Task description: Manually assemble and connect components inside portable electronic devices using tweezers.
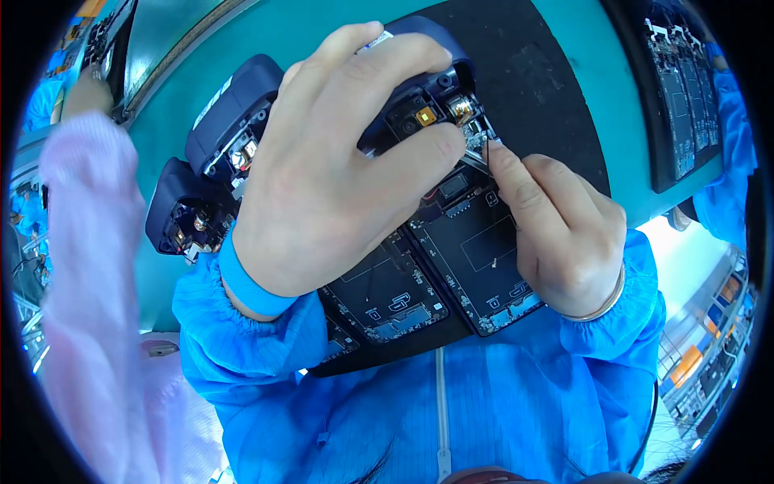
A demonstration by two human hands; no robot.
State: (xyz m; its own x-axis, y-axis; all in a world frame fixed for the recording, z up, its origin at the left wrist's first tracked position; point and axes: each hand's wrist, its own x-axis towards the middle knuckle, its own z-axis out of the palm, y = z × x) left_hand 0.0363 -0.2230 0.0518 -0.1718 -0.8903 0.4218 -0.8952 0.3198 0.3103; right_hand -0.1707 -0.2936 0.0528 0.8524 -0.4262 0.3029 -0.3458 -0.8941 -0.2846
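Observation:
My left hand is curled over a dark navy plastic housing, fingers across its far edge and thumb on the near side. Inside that housing show a small camera-like module, a gold patch and metal fittings. A black circuit board extends from it toward me. At the housing's right near corner, my right hand pinches with thumb and index finger; what lies between them is too small to make out. Left of my left hand stand a second navy housing and a third, partly covered. Another black board lies beside the first.
A black mat lies under the parts on a green tabletop. On the right, another dark mat carries several boards, near a person's blue sleeve. At left, a person's pink sleeve reaches past a metal-edged frame.

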